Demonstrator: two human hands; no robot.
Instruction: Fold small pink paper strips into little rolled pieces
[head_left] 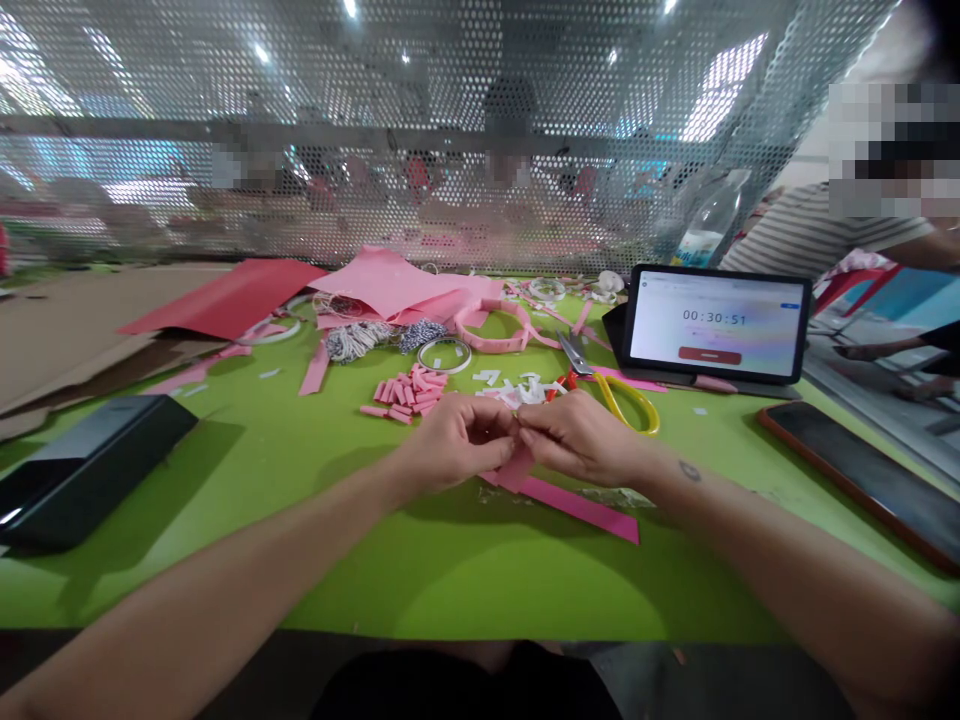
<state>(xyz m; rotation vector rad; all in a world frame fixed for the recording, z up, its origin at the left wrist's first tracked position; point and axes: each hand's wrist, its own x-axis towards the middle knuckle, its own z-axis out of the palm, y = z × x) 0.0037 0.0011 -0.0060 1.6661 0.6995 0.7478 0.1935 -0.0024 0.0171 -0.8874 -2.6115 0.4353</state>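
Left hand (457, 440) and right hand (581, 436) are closed, fingertips together on a small pink paper piece (514, 466), mostly hidden, apparently pinched for fine control. A long pink strip (574, 508) lies under the right hand; yellow-handled scissors (630, 395) rest just beyond it, within easy reach.

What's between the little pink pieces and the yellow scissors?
Small white paper scraps lie between the pink pieces and the yellow-handled scissors, in the head view.

Lime-green table (225, 580), magenta paper strip (577, 510), black-white speckled twine (421, 335).

Perforated metal screen (420, 70) behind green table (480, 590)
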